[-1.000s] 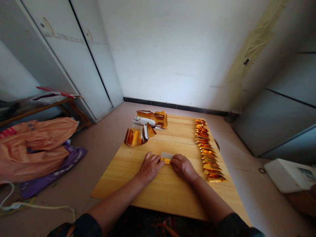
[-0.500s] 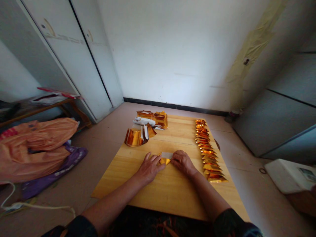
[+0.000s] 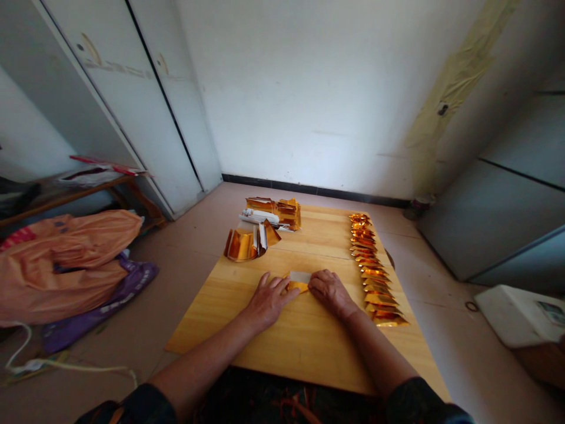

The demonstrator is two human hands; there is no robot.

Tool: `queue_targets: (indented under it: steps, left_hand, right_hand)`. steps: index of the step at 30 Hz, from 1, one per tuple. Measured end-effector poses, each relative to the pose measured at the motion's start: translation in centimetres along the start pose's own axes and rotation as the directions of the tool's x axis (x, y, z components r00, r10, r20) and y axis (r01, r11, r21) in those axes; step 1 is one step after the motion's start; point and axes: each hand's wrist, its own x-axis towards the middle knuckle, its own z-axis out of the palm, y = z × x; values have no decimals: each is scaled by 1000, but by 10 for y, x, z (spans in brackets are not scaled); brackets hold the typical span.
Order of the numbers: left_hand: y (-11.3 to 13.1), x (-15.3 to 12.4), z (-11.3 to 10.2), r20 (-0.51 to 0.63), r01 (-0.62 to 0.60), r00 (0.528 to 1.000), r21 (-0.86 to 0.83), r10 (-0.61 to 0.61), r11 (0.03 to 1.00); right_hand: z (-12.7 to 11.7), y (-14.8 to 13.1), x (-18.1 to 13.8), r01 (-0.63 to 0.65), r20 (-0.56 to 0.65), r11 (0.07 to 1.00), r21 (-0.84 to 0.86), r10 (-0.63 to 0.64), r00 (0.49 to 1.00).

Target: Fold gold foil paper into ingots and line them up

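A sheet of gold foil paper (image 3: 298,287) lies partly folded on the wooden table (image 3: 282,347), its gold side folded over at the near edge and its pale back showing behind. My left hand (image 3: 268,299) holds the paper's left end, with the thumb along the gold fold and the fingers on the left side. At the right end, my right hand (image 3: 330,292) is closed on the paper, its fingers bunched together. Both ends of the sheet are partly hidden under my fingers.
Folded gold foil pieces (image 3: 374,274) stand in a row along the table's right side. A curved stack of foil sheets (image 3: 242,244) sits at the left, with more foil bundles (image 3: 289,212) behind it. A white box (image 3: 514,315) stands to the right, off the table.
The gold flap at the near edge, a downward point before, now looks flatter and narrower. My left thumb has slid slightly right along it. Both hands stay on the paper.
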Motion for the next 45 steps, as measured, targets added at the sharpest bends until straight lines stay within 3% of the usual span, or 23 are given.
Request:
queue_targets:
  steps: [8, 17, 25, 31, 45]
  left_hand:
    - [6, 1, -2, 2, 29, 1000, 27, -29, 999]
    - [3, 0, 4, 8, 17, 1000, 40, -17, 999]
    - [3, 2, -4, 26, 1, 1000, 43, -2, 999]
    - [4, 3, -6, 20, -10, 1000, 36, 9, 999]
    - [11, 7, -1, 17, 38, 999, 14, -38, 999]
  right_hand:
    - [1, 1, 5, -79, 25, 994, 74, 78, 997]
    - [4, 3, 20, -164, 103, 986, 15, 161, 982]
    - [-3, 5, 26, -113, 162, 988, 106, 95, 982]
    - [-2, 5, 29, -168, 187, 976, 137, 141, 972]
    - [-8, -5, 38, -247, 272, 969, 1, 237, 932]
